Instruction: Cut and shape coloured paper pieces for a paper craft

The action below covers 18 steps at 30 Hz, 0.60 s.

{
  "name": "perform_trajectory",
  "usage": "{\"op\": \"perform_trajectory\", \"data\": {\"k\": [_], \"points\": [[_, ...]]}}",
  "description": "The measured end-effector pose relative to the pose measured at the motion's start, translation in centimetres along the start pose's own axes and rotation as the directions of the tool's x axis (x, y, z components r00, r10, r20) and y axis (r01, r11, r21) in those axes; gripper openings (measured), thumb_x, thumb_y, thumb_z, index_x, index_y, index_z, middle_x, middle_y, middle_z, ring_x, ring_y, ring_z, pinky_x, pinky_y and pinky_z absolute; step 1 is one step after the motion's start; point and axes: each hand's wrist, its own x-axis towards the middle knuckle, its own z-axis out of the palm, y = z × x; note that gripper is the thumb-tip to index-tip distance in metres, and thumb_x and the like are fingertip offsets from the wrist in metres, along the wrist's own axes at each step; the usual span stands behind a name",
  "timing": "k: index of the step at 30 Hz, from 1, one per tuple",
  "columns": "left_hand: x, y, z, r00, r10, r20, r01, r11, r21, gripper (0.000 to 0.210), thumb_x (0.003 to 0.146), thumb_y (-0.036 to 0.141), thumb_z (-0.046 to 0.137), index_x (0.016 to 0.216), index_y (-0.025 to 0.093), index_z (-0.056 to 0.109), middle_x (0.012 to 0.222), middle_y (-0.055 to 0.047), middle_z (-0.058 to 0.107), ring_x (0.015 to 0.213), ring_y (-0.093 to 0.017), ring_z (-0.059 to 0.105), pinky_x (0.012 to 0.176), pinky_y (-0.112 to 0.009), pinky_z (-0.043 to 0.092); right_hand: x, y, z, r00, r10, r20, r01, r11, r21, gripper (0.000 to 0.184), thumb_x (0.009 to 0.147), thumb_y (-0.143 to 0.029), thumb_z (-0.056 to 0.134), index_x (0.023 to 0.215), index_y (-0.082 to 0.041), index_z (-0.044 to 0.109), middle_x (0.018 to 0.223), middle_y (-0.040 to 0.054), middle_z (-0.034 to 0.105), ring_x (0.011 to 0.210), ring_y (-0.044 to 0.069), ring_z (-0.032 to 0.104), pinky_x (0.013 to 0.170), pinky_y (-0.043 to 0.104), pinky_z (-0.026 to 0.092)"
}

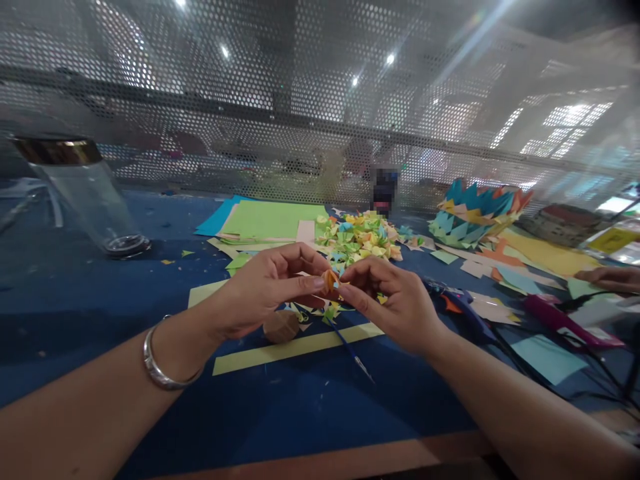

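Left hand [273,283] and right hand [400,297] pinch the orange paper [329,281] in front of the pile [363,239], I judge to keep its small folds steady.

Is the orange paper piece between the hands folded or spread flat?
Folded: the orange paper piece shows curved, raised edges between the left hand and right hand.

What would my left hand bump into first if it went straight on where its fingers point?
Past the small orange paper piece it pinches, your left hand would probably meet your right hand first, its fingertips just opposite. Depth is hard to judge from this one view.
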Motion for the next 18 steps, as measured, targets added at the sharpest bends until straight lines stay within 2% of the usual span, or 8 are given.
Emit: {"op": "perform_trajectory", "data": {"k": [7,14,18], "points": [[0.13,-0.33,0.35,0.999,0.027,-0.038,-0.023,0.994,0.105,0.013,0.087,0.025,0.071,0.097,0.017,0.066,0.089,-0.003,0.07,0.082,-0.014,0.068,0.077,-0.03,0.058,-0.03,0.08,0.07,0.998,0.023,0.052,-0.024,1.0,0.014,0.027,0.091,-0.043,0.067,0.098,-0.018,0.065,0.079,0.0038,0.064,0.068,0.013,0.058,0.057,0.026,0.045],[0.29,-0.68,0.5,0.999,0.017,-0.032,-0.015,0.997,0.075,0.008,0.087,0.023,0.07,0.09,0.017,0.066,0.083,-0.001,0.068,0.08,-0.013,0.067,0.078,-0.029,0.056,-0.01,0.22,0.14,0.995,0.029,0.098,-0.029,1.0,0.004,0.023,0.09,-0.04,0.069,0.098,-0.018,0.065,0.079,0.0024,0.064,0.064,0.011,0.055,0.054,0.024,0.043],[0.3,-0.78,0.5,0.999,0.031,-0.02,-0.029,0.996,0.086,0.012,0.088,0.027,0.07,0.092,0.017,0.066,0.084,-0.002,0.067,0.08,-0.012,0.064,0.077,-0.028,0.053,0.02,0.33,0.03,0.994,0.019,0.109,-0.018,1.0,-0.005,0.021,0.091,-0.038,0.068,0.1,-0.019,0.064,0.078,0.0011,0.065,0.059,0.009,0.052,0.052,0.023,0.04]]}}
